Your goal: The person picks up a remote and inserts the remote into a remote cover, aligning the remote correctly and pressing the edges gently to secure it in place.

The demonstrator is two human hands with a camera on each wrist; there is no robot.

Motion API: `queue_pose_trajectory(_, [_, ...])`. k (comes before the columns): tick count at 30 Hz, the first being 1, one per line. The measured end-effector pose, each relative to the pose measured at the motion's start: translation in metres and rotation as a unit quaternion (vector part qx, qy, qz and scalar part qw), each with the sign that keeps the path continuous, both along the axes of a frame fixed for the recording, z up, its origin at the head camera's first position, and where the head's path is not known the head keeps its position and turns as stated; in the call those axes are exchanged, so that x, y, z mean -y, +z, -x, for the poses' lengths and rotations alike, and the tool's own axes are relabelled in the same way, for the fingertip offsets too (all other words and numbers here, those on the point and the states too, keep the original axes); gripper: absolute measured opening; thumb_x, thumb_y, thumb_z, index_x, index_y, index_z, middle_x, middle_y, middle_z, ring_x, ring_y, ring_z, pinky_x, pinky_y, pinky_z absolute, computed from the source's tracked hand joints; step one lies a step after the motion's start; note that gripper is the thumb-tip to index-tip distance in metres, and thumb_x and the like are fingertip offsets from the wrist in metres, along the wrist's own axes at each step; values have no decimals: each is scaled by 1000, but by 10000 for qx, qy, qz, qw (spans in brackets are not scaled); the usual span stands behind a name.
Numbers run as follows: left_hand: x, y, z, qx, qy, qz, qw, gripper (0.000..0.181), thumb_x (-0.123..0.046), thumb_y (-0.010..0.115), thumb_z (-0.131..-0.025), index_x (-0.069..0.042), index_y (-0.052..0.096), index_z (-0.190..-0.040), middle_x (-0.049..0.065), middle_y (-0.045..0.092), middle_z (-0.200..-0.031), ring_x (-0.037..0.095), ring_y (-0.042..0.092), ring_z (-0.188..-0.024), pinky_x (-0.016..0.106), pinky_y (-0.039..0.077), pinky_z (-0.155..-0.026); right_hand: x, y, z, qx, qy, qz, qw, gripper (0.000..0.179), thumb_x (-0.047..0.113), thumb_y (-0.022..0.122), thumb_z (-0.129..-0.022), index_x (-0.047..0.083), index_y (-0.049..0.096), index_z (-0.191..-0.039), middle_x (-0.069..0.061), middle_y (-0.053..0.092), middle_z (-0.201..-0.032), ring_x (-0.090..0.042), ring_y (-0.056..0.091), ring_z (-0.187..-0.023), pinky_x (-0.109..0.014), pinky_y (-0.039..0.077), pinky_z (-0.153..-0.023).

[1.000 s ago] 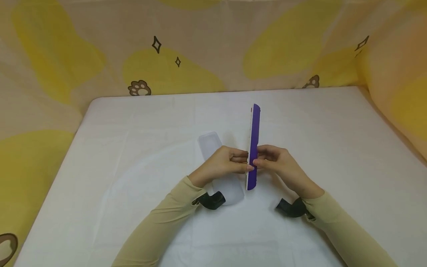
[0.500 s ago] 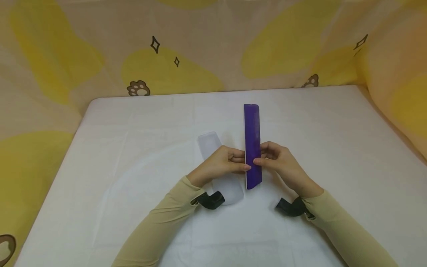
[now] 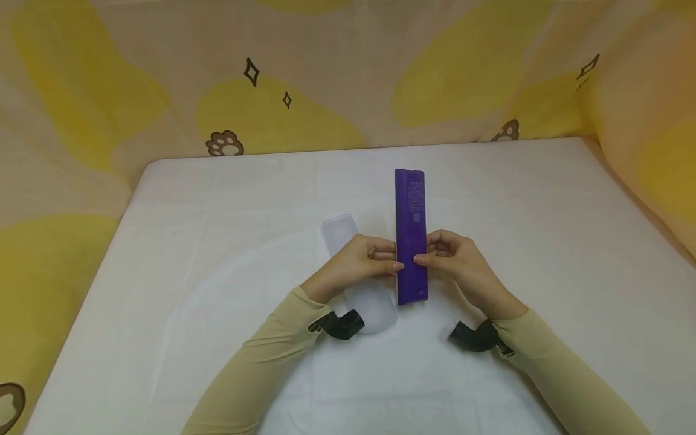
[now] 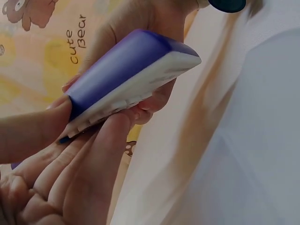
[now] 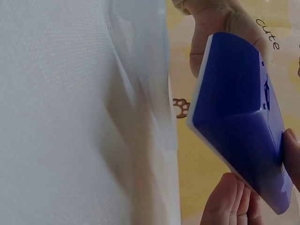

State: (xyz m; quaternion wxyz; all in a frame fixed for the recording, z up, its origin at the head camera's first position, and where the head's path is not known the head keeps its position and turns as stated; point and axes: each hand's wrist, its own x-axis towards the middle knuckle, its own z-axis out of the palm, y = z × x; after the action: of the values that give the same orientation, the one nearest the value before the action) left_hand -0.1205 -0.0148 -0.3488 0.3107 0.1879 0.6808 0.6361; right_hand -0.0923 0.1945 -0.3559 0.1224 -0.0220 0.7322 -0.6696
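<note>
A long remote control (image 3: pixel 411 241) with a purple back and a white button face is held up between both hands in the head view. Its purple back, with small printed text, is turned toward the head camera. My left hand (image 3: pixel 356 266) pinches its left edge, thumb on the back and fingers under the button side. From the other edge my right hand (image 3: pixel 459 269) grips it likewise. The left wrist view shows raised buttons on the white face of the remote (image 4: pixel 136 75). Below the left hand lies a translucent, elongated cover (image 3: pixel 372 307), its middle hidden by that hand.
A white-covered table (image 3: pixel 217 272) spreads out around the hands. Behind it hangs a yellow patterned cloth (image 3: pixel 326 72), which also runs along both sides. Black wrist camera mounts (image 3: pixel 342 325) stick out from the sleeves.
The remote has turned about its long axis, from edge-on to its purple back facing the head camera. Both hands keep their grip and have shifted only slightly.
</note>
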Motion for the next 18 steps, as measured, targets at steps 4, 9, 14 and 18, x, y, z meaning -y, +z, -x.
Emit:
queue_pose_trajectory(4, [0,0,1,61,7,19,10000,33,1,60,-90,12,56,-121,23,63,-113,24,66,-97,32,55,-80,1,1,0,137,-33,116,9998,25,1,68,-82,-5,52,-101,-1,62,-87,-10,63,-80,-24,53,-73])
queue_pose_trajectory(9, [-2,-1,1,160,130,151,9997,26,0,60,-90,11,60,-114,22,66,-106,18,68,-85,32,56,-77,1,1,0,259,2,101,9996,31,3,67,-84,-10,51,-108,-3,62,-90,-11,63,-81,-25,54,-73])
queue_pose_trajectory(14, [-3,-3,1,143,363,457,9982,21,-2,60,-90,12,63,-106,21,68,-98,13,66,-72,31,57,-72,2,1,0,300,-14,-54,9995,41,5,68,-85,-14,51,-116,-5,62,-90,-10,63,-78,-25,55,-71])
queue_pose_trajectory(18, [-4,-5,0,164,551,540,9969,25,-2,61,-90,12,62,-111,23,68,-99,13,66,-71,30,57,-70,1,1,0,297,-70,-191,9994,44,6,69,-85,-15,51,-119,-5,62,-89,-9,63,-76,-26,56,-70])
